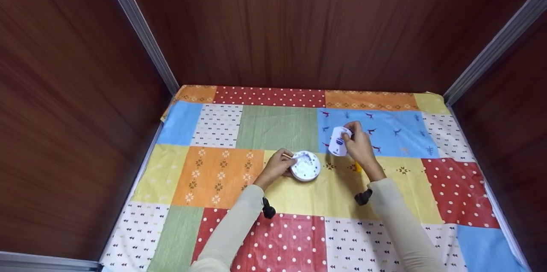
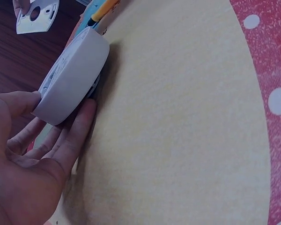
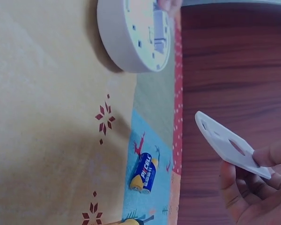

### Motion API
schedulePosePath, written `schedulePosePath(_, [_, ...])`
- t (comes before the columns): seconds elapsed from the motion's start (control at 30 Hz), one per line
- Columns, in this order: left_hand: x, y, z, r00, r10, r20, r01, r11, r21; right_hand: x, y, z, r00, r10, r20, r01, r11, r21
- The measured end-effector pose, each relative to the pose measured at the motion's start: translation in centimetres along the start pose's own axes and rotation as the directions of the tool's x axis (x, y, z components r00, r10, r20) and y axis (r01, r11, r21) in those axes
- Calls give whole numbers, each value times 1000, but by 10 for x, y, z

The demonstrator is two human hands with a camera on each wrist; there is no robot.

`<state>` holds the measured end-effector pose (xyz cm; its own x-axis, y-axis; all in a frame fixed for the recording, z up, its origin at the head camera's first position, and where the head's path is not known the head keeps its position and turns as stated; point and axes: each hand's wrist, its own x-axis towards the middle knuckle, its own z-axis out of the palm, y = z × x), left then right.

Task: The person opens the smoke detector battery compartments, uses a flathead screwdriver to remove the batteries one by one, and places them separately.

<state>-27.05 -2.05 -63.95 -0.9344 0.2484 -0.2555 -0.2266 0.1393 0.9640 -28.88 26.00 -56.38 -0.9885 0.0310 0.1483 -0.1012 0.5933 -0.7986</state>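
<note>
My left hand holds a round white device housing, resembling a smoke alarm, by its left edge. In the left wrist view the thumb presses the rim of the tilted housing while the other fingers support it from beneath. Slots and a recessed compartment show on its upward face. To the right, my right hand pinches a flat white plate between thumb and fingers, raised above the cloth. The plate has rounded ends and a round hole in its middle, and stands apart from the housing.
Blue-and-yellow batteries lie on the blue patch, below the plate. A screwdriver with a yellow handle lies near my right wrist. A patchwork cloth covers the table; brown wood-grain panels enclose it at the back and sides.
</note>
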Motion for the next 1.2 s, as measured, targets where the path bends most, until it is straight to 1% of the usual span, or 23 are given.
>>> schedulePosePath(0.13, [0, 1, 1, 1000, 2, -12, -2, 1000, -7, -2, -3, 2, 1000, 0, 4, 0, 1000, -1])
schedulePosePath(0.27, [0, 2, 2, 1000, 2, -21, -2, 1000, 4, -3, -6, 4, 1000, -3, -10, 3, 1000, -4])
schedulePosePath(0.4, [0, 1, 2, 1000, 10, -16, -9, 1000, 29, -4, -6, 6, 1000, -19, -10, 18, 1000, -13])
schedulePosePath(0.5, [0, 1, 3, 1000, 30, -6, -30, 999, 38, -5, -7, 8, 1000, -23, 1, 23, 1000, -10])
schedulePosePath(0.6, [0, 3, 3, 999, 42, -5, -42, 999, 22, -7, -8, 11, 1000, -19, 5, 19, 999, 26])
schedulePosePath(0.67, [1, 3, 3, 999, 38, -7, -38, 999, 4, -8, -8, 13, 1000, -15, 3, 15, 998, 62])
schedulePosePath(0.8, [2, 4, 2, 1000, 27, -8, -28, 999, -35, -12, -11, 21, 1000, -5, 20, 2, 986, 165])
schedulePosePath(0.87, [1, 4, 2, 1000, 30, -7, -30, 999, -36, -14, -13, 25, 1000, -4, 24, 0, 984, 178])
schedulePosePath(0.93, [1, 3, 2, 999, 35, -9, -35, 999, -37, -17, -14, 30, 1000, -14, 26, 9, 986, 167])
schedulePosePath(1.07, [2, 2, 2, 999, 42, -21, -43, 998, -41, -23, -13, 42, 999, -46, 29, 43, 993, 106])
schedulePosePath(1.2, [1, 1, 3, 999, 35, -27, -36, 998, -51, -29, -10, 54, 997, -51, 60, 44, 994, 102])
